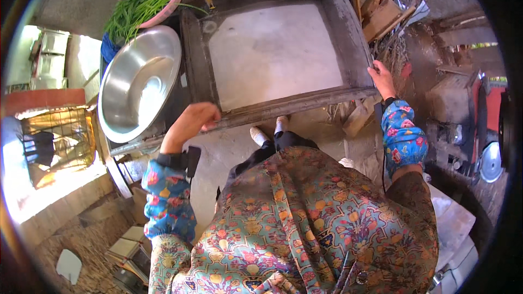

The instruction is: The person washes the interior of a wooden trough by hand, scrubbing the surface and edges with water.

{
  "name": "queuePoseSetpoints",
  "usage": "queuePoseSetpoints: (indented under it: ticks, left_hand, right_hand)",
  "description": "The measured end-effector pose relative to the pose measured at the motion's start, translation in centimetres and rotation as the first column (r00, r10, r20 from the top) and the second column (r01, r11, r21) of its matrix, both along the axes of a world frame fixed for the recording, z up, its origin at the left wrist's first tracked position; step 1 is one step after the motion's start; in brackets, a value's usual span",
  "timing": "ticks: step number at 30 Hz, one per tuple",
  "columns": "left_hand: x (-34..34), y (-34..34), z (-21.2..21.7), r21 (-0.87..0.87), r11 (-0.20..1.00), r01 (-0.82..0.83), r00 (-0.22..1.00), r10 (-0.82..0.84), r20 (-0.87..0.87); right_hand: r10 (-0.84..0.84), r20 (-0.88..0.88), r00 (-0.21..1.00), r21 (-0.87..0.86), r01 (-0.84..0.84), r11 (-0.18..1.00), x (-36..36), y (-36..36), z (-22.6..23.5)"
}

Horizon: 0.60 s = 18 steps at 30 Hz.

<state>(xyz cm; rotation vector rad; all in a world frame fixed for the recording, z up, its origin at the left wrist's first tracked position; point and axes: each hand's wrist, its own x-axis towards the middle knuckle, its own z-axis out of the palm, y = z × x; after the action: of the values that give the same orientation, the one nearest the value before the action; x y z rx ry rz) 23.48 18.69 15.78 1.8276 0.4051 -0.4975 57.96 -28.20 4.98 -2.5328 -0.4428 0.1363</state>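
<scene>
While R fingers [376,69] hold rough-rimmed sq. tray [353,41], can't tell if L fingers [211,123] grip.

open room above trough [299,102], basin [129,64] leftward

Bright light [30,204] glares around a reddish ledge [46,99]; the floor [212,170] is grey.

I have a dark, worn, open-topped rectangular trough [294,106] at the frame's upper centre, its near rim climbing rightward; inside, a cloudy whitish surface [272,54], liquid or bottom, I can't tell.
</scene>
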Motion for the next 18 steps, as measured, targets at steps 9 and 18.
queuePoseSetpoints:
  ticks: [9,18]
  left_hand:
    - [12.9,-0.5,-7.2,0.339,0.925,0.170,0.982,-0.129,-0.138]
    - [21.8,-8.6,-13.9,0.610,0.610,0.506,0.686,-0.713,0.144]
  right_hand:
    - [0.016,0.009,1.000,0.152,-0.017,0.988,-1.8,0.7,0.6]
    - [-0.177,0.124,0.976,0.030,0.174,0.984,-2.0,1.1,-0.6]
